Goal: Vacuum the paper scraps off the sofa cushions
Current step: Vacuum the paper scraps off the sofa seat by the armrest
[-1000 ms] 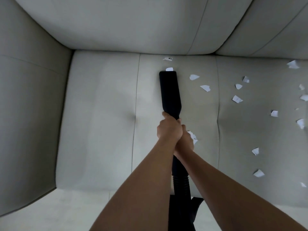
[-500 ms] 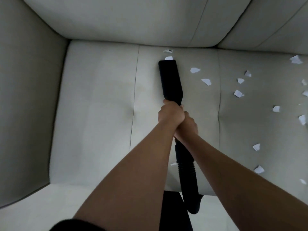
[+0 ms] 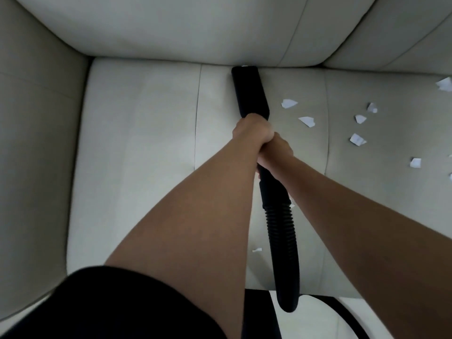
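Curling round the black vacuum nozzle (image 3: 249, 91), the left hand (image 3: 253, 129) grips just ahead of the right hand (image 3: 276, 152); the nozzle tip meets the back cushion (image 3: 171, 28) crease, with paper scraps (image 3: 307, 121) scattered on the seat cushion (image 3: 146, 143) to its right

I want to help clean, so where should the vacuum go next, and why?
Probably a short sweep of the nozzle to the right. Its tip sits at the crease below the back cushion, and the nearest paper scraps lie on the seat cushion just right of it. The left hand and right hand both grip its neck, so they could likely steer it over.
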